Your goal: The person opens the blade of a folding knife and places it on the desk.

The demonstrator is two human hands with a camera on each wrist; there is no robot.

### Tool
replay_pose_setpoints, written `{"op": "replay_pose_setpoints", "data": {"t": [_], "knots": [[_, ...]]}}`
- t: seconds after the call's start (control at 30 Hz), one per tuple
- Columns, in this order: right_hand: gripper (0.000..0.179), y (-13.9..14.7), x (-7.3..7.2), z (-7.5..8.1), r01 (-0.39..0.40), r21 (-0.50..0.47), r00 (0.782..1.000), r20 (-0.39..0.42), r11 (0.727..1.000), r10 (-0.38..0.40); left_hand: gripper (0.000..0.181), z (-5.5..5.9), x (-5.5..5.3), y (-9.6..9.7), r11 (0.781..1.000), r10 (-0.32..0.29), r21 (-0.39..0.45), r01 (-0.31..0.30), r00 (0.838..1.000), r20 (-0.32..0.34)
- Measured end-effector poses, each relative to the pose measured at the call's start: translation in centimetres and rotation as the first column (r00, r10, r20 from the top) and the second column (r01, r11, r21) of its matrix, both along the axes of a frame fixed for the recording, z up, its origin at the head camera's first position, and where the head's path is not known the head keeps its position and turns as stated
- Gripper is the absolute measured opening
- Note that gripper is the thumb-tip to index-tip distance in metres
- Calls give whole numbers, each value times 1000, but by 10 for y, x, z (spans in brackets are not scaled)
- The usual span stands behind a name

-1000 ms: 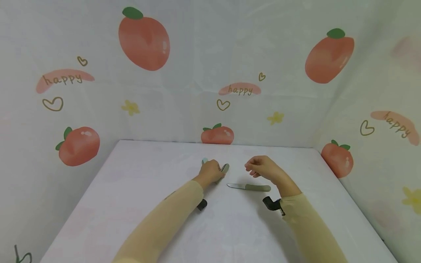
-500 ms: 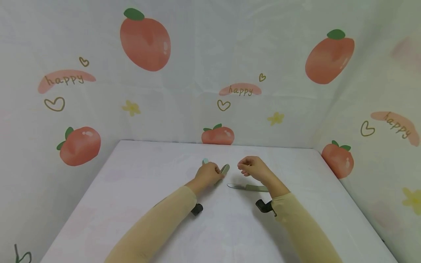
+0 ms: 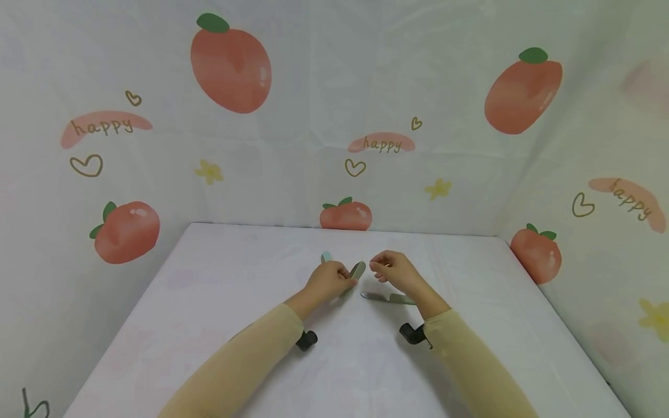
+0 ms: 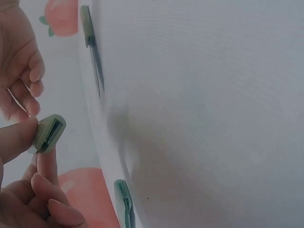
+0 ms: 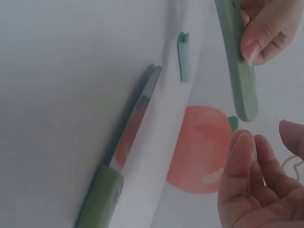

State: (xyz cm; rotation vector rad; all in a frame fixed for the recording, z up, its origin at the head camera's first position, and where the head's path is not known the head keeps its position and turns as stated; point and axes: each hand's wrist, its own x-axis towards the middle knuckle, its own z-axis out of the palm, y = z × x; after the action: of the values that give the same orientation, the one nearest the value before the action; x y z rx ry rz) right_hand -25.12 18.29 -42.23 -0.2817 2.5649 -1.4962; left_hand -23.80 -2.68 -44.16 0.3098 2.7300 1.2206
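My left hand (image 3: 325, 280) pinches a slim green slotted knife handle (image 3: 358, 270) between thumb and fingers, above the white table. In the left wrist view, its rounded end shows a dark slot; the right wrist view shows its long smooth side slanting down. My right hand (image 3: 399, 273) hovers just right of that handle with bent, loose fingers around nothing. Its fingertips (image 5: 243, 142) come close below the handle's end in the right wrist view. A knife (image 5: 105, 190) with a green handle lies on the table beneath, blade pointing left, partly covered by my right wrist.
Behind my left hand lies a small pale teal slotted piece (image 5: 184, 59) on the table (image 3: 209, 325). A white printed cloth (image 3: 292, 116) with fruit pictures rises at the back and sides. Black wrist cameras (image 3: 307, 340) hang below both sleeves.
My right hand has moved left toward the held knife handle, now overlapping the table knife's handle end. My left forearm has shifted slightly left and nearer, still gripping the same piece.
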Motion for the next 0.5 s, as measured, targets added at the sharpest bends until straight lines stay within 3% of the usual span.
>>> {"op": "replay_pose_setpoints", "data": {"t": [0.5], "knots": [[26,-12,9,-9,-86,-122,995,44,989,92,22,-2,12,-7,992,-64,109,63,998,2]]}}
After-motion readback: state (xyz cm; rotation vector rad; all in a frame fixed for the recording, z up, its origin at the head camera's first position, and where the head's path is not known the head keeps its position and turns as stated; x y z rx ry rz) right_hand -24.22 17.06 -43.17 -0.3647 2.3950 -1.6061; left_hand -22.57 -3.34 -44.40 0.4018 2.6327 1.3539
